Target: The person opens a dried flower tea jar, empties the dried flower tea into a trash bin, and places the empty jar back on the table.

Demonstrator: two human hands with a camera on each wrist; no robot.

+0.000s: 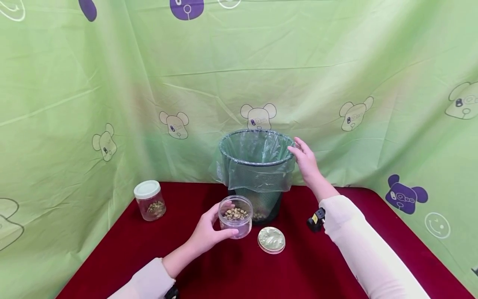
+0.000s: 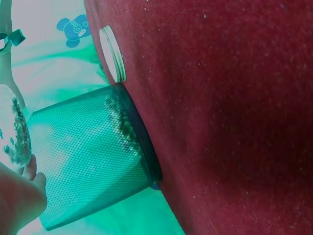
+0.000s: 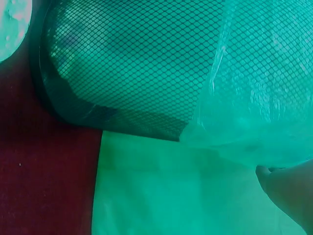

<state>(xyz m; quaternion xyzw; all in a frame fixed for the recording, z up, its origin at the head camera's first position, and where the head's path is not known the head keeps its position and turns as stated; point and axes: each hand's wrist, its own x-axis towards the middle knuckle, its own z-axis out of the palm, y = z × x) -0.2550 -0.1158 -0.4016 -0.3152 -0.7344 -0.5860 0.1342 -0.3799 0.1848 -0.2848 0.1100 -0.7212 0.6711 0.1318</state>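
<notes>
My left hand point(image 1: 209, 230) holds a clear plastic jar point(image 1: 239, 230), thumb and fingers around its sides. The jar has no lid on, tilts a little and contains small dried brown pieces point(image 1: 235, 214). It is in front of a mesh trash can point(image 1: 278, 197) lined with a clear plastic bag point(image 1: 242, 178). At the can's right rim, my right hand point(image 1: 307, 162) touches the edge with fairly straight fingers. A jar lid point(image 1: 271, 239) lies on the table, right of the held jar. In the left wrist view, the left hand point(image 2: 24, 198) and jar point(image 2: 14, 132) show at the edge.
A second jar point(image 1: 150, 203) with a pale lid stands at the table's left, some brown pieces inside. Dark red cloth covers the table point(image 1: 231, 274). A green printed curtain point(image 1: 201, 91) hangs behind and at both sides. Brown bits point(image 2: 122, 127) show through the can's mesh near its base.
</notes>
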